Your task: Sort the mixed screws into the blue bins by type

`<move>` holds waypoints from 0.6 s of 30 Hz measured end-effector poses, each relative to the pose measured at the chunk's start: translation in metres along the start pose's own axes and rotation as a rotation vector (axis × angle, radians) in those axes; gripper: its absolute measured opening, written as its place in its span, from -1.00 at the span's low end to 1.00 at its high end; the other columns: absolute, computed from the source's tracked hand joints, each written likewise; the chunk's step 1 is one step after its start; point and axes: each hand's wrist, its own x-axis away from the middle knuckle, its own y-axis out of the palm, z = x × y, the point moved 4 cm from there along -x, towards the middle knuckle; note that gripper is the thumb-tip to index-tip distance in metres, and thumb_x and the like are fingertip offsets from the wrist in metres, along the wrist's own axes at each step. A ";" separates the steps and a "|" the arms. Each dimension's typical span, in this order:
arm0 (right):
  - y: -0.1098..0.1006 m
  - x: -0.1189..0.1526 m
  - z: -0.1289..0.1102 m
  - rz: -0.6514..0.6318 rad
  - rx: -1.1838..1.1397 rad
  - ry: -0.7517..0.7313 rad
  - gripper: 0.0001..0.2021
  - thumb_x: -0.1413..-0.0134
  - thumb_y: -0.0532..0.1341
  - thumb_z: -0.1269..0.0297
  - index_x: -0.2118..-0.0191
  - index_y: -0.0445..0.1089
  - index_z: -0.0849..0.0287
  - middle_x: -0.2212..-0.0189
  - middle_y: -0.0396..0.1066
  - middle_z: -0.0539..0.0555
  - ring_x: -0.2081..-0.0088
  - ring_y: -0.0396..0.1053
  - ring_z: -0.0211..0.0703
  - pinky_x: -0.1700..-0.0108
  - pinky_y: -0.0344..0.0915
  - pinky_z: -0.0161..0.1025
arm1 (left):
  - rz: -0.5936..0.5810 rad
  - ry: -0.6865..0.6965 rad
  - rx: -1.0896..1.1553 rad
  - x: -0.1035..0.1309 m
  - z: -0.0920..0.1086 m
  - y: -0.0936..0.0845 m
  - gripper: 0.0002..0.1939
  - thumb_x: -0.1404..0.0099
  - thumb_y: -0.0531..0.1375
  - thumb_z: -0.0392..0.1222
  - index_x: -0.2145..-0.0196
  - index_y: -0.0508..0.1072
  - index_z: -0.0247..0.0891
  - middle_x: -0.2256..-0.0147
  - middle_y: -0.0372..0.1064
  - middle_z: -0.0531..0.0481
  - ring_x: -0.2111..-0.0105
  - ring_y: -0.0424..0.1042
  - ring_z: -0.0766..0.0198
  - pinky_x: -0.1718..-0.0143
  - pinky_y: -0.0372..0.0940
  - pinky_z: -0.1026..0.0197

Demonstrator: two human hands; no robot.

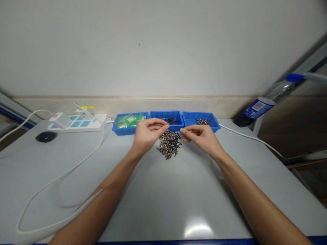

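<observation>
A pile of small screws [169, 145], some silvery and some black, lies on the table between my hands. My left hand [150, 133] is over the pile's upper left, thumb and fingertips pinched together beside the middle blue tray [175, 128]. My right hand [198, 136] is at the pile's right, its thumb and index finger also pressed together. Whatever either pinch holds is too small to make out. Black screws [171, 120] lie in the middle tray, and silvery ones [203, 122] in the right blue tray [216, 126].
The left blue tray [125, 131] holds green plastic packets [131, 119]. A white power strip [98, 126] and a black mouse [46, 136] are at the left, with a white cable [61, 175] looping across the table [158, 204]. A bottle [259, 105] leans at the right.
</observation>
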 end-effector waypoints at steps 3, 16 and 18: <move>-0.005 -0.007 -0.011 -0.075 0.429 -0.144 -0.88 -0.04 0.30 0.35 0.32 0.61 0.19 0.42 0.61 0.10 0.39 0.54 -0.07 0.28 0.41 -0.18 | 0.093 0.086 -0.134 -0.012 0.006 -0.009 -0.75 -0.15 0.37 -0.15 0.24 0.61 -0.36 0.28 0.62 -0.16 0.26 0.61 0.10 0.08 0.51 0.08; 0.015 -0.002 0.005 -0.096 0.771 -0.236 -0.82 -0.11 0.24 0.47 0.23 0.60 0.17 0.31 0.62 0.13 0.28 0.54 -0.04 0.22 0.32 -0.21 | -0.617 0.503 -1.034 0.007 -0.016 0.022 -0.67 -0.35 0.07 -0.41 0.02 0.52 -0.27 0.07 0.55 -0.15 0.03 0.51 0.13 -0.03 0.38 0.11; 0.014 0.000 0.005 -0.086 0.741 -0.235 -0.82 -0.06 0.25 0.49 0.26 0.59 0.18 0.36 0.61 0.10 0.34 0.53 -0.08 0.27 0.30 -0.23 | -0.617 0.496 -1.028 0.008 -0.016 0.021 -0.71 -0.33 0.08 -0.42 0.11 0.55 -0.26 0.14 0.56 -0.14 0.08 0.51 0.14 0.01 0.39 0.15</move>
